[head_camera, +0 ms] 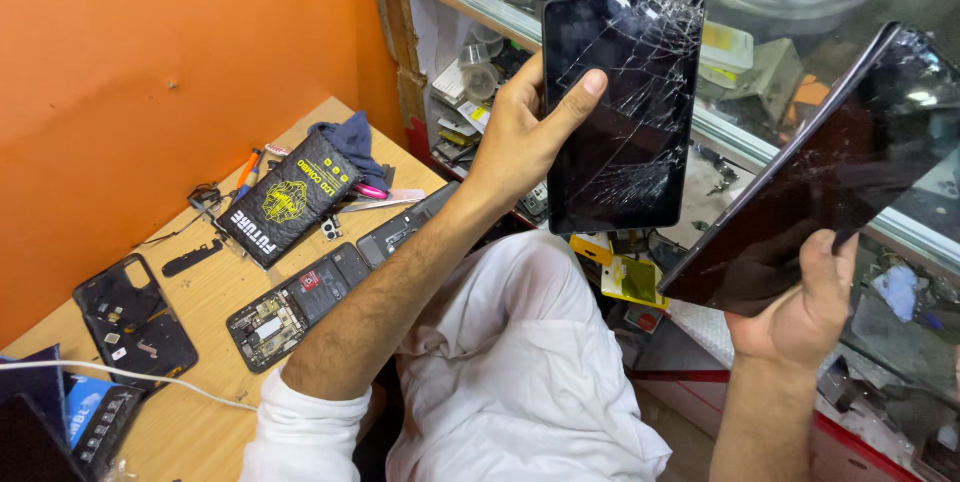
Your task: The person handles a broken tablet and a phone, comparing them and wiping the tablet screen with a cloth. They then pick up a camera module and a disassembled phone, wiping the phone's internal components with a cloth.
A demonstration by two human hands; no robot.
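Tablets fill both of your hands, lifted clear of the tabletop (215, 302) and over your lap. Your left hand (520, 132) closes on the cracked tablet (622, 107), thumb pressed flat on the glass near its left edge and the other fingers hidden behind the back. Your right hand (800, 312) grips the second dark panel (830, 172) at its lower corner; the fingers wrap that edge, and the panel tilts steeply away toward the glass counter (740, 142).

Judging by the web of fractures spreading from the upper right of the cracked screen, you do well to keep your thumb on the sounder left margin and avoid sliding it across the breaks. The one-corner hold on the right looks less secure; a grip nearer the panel's middle would probably steady it. Opened phones (300, 307), a black phone back cover (135, 322) and a black parts pouch (290, 200) lie on the tabletop to your left, well apart from both hands.
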